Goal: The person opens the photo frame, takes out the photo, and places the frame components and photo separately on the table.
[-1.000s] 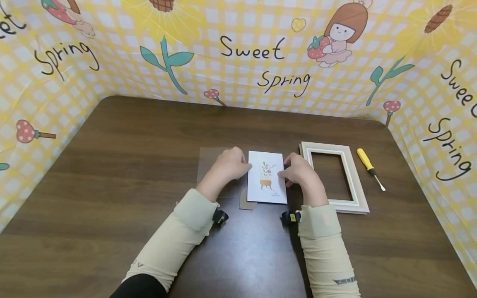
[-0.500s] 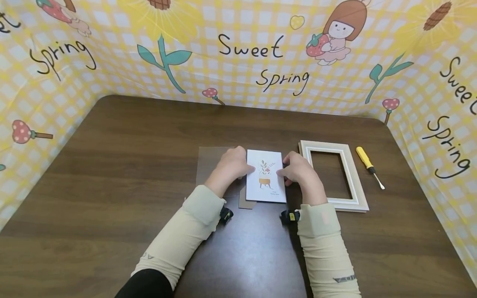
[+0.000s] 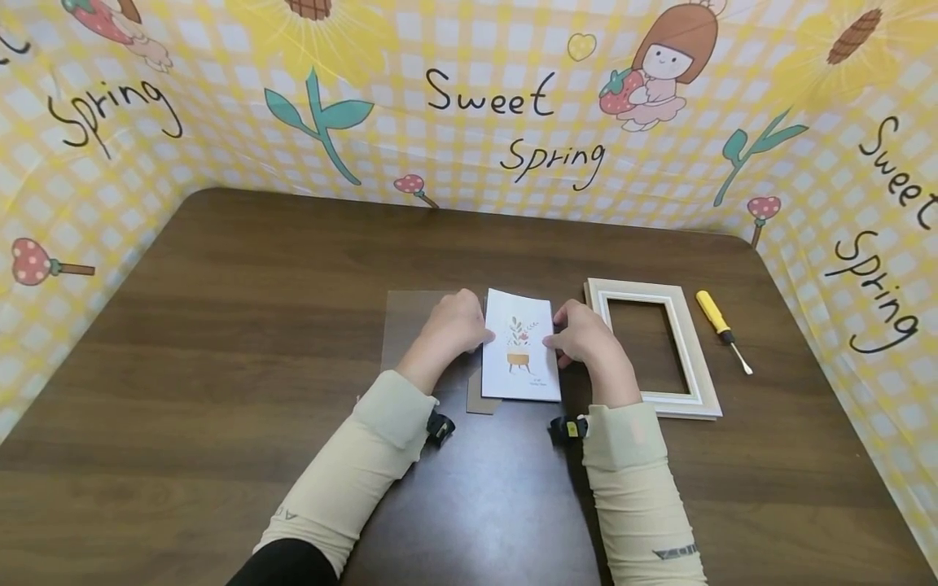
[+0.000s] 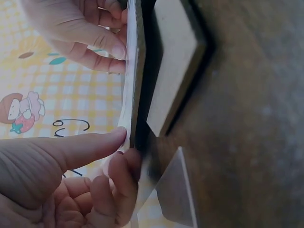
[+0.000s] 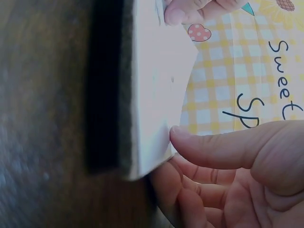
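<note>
A white card printed with a potted plant [image 3: 521, 381] lies over a brown board [image 4: 138, 90], whose edge shows in the left wrist view. My left hand [image 3: 453, 327] holds the card and board at their left edge, thumb on the print and fingers below. On the opposite edge my right hand [image 3: 592, 338] pinches them in the same way. The card's far end bows up from the board. From under the near left corner juts an angled brown flap [image 3: 480, 400]. Partly behind my left hand lies a clear sheet [image 3: 410, 316].
Right of my right hand lies a cream picture frame [image 3: 701, 358], with the brown table [image 3: 293, 268] showing through its opening. Beyond it is a yellow-handled screwdriver [image 3: 712, 312]. A yellow checked cloth [image 3: 484, 49] surrounds the table's back and sides.
The card's far edge has risen and now curves, where it lay flat before. My left thumb reached further over the print half a second ago and has drawn back to the edge.
</note>
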{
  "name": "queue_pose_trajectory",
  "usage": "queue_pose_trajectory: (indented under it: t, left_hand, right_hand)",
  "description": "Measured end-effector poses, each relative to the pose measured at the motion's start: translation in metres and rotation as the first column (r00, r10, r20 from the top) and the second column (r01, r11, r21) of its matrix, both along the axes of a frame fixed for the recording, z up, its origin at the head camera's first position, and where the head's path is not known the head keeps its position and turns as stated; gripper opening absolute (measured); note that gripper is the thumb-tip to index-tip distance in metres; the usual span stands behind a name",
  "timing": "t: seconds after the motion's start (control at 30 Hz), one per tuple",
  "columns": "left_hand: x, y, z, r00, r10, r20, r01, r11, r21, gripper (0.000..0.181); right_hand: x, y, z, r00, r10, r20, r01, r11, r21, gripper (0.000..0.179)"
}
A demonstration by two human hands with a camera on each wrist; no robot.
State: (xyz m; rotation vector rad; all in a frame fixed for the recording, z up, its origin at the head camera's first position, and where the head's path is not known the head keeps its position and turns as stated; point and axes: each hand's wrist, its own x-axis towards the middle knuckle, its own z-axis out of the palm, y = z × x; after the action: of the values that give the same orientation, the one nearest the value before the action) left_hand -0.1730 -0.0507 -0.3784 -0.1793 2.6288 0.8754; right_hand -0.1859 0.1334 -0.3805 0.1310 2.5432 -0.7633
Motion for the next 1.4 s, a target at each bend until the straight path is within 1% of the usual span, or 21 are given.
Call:
queue_pose_trajectory:
  t: [0.1, 0.2, 0.27, 0.47, 0.63, 0.8, 0.97, 1.07, 1.17, 1.4]
  left_hand:
    - [0.0, -0.001, 0.0, 0.998, 0.017, -0.058, -0.015, 0.999, 0.042, 0.016]
    - [0.0, -0.002, -0.001, 0.993, 0.032, -0.117, -0.022, 0.996, 0.081, 0.012]
    - [0.0, -0.002, -0.001, 0.991, 0.029, -0.127, -0.018, 0.996, 0.09, 0.011]
    - [-0.002, -0.005, -0.001, 0.992, 0.005, -0.122, 0.011, 0.992, 0.127, 0.011]
    - [-0.004, -0.008, -0.002, 0.995, 0.002, -0.1, 0.021, 0.973, 0.229, 0.012]
    - [-0.007, -0.012, -0.005, 0.998, 0.003, -0.067, 0.019, 0.946, 0.324, 0.012]
    - [-0.008, -0.015, -0.007, 1.0, 0.027, -0.011, -0.02, 0.906, 0.422, 0.013]
    - [-0.008, -0.017, -0.007, 0.999, 0.039, 0.019, -0.043, 0.89, 0.453, 0.014]
    - [-0.008, -0.019, -0.007, 0.998, 0.041, 0.038, -0.054, 0.883, 0.466, 0.015]
    - [-0.008, -0.027, -0.005, 0.998, 0.043, 0.046, -0.06, 0.882, 0.467, 0.018]
  right_hand:
    - [0.0, 0.0, 0.0, 1.0, -0.002, -0.005, 0.002, 1.0, -0.01, 0.039]
    - [0.0, 0.0, 0.001, 1.0, -0.004, -0.013, 0.004, 1.0, -0.015, 0.039]
    - [0.0, 0.0, 0.001, 1.0, -0.001, -0.012, 0.001, 1.0, -0.015, 0.041]
    - [0.0, -0.001, 0.001, 1.0, -0.002, -0.009, 0.002, 1.0, -0.016, 0.042]
    - [0.0, -0.001, 0.002, 1.0, -0.005, -0.011, 0.005, 1.0, -0.021, 0.041]
    - [0.0, -0.001, 0.002, 1.0, -0.008, -0.008, 0.008, 1.0, -0.025, 0.042]
    - [0.0, -0.001, 0.0, 1.0, -0.01, -0.006, 0.01, 1.0, -0.024, 0.042]
    - [0.001, 0.0, -0.001, 1.0, -0.008, -0.009, 0.008, 1.0, -0.021, 0.041]
    - [0.001, -0.001, -0.001, 1.0, -0.001, -0.009, 0.001, 1.0, -0.019, 0.041]
    - [0.001, -0.001, 0.001, 1.0, 0.01, -0.008, -0.01, 1.0, -0.022, 0.042]
